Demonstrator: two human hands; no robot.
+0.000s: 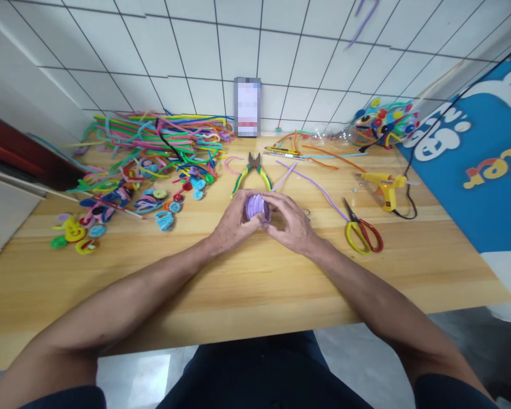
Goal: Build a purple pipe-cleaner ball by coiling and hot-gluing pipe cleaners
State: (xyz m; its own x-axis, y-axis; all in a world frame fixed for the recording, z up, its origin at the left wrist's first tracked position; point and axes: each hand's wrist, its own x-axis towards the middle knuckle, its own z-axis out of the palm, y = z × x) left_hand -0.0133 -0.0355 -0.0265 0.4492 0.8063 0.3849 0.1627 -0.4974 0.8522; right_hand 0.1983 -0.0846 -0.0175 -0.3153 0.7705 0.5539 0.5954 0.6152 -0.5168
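Observation:
A lilac coil of pipe cleaner (254,208) is held between my two hands, above the middle of the wooden table. My left hand (237,218) closes round its left side, with the thumb lying across the front. On the other side, my right hand (290,222) has its fingers curled over the top and its fingertips against the coil's right edge. Just beyond the hands lie pliers (254,165) with yellow-green handles, jaws pointing away. Loose purple pipe cleaners (319,187) stretch out to the right of the pliers.
Scissors (361,230) and a yellow glue gun (385,186) lie on the right. A phone (247,108) leans against the tiled wall. Bundled pipe cleaners (153,136) and several small coiled pieces (164,220) cover the left side. A colourful decorated fish (383,124) stands at the back right.

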